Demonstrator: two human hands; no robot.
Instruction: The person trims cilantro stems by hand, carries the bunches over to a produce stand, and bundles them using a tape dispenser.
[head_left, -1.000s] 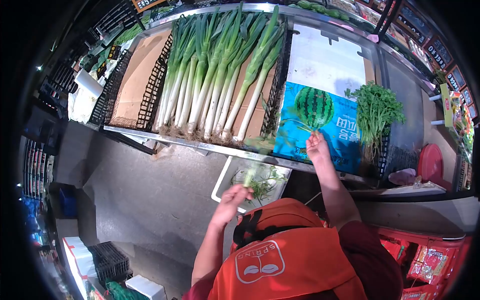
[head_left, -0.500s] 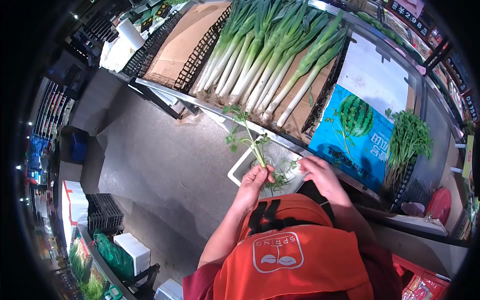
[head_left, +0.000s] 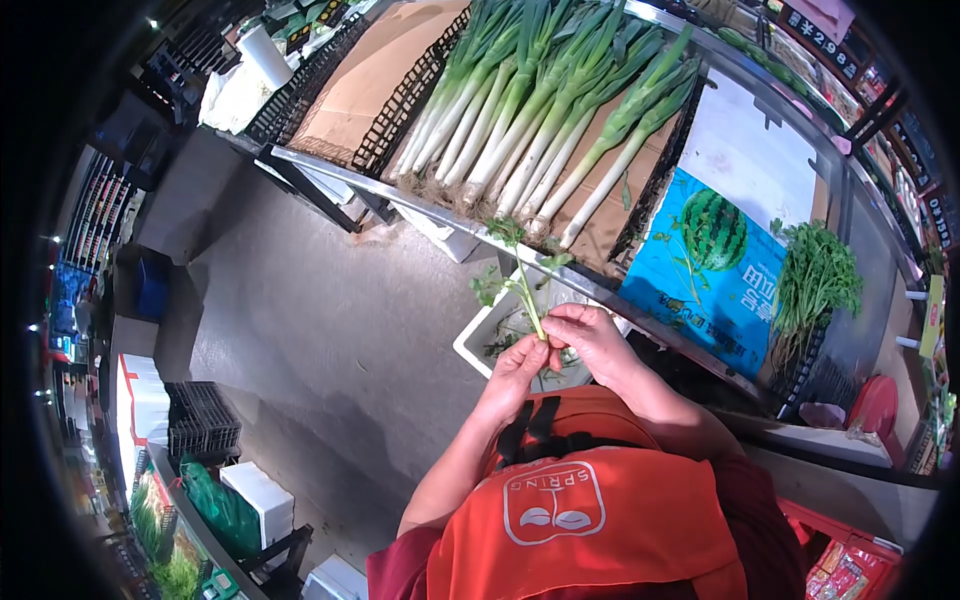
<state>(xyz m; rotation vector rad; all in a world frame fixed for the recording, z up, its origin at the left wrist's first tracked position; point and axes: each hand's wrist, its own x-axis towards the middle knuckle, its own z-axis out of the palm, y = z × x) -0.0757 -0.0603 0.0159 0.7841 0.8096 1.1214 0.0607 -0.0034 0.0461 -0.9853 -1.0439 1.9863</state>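
My left hand [head_left: 520,366] is closed on the lower stems of a leafy green sprig [head_left: 526,292], whose leaves point away from me. Close beside it, my right hand [head_left: 588,338] pinches at the same stems, its fingertips touching them near my left fingers. Below both hands is a white bin [head_left: 478,338] with loose green trimmings in it, partly covered by my hands. On the blue watermelon-printed cardboard [head_left: 655,282] lies a thin green sprig. A bunch of leafy greens with roots [head_left: 815,275] rests to its right.
Leeks [head_left: 520,130] lie in a row on cardboard in black crates. A metal counter edge [head_left: 400,205] runs in front of them. At the lower left stand a black crate [head_left: 203,420] and a white box [head_left: 262,497]. A red round object [head_left: 875,405] is at the right.
My right hand has come from the blue cardboard to the sprig in my left hand. The left hand has brought the sprig up over the bin. The view has swung left.
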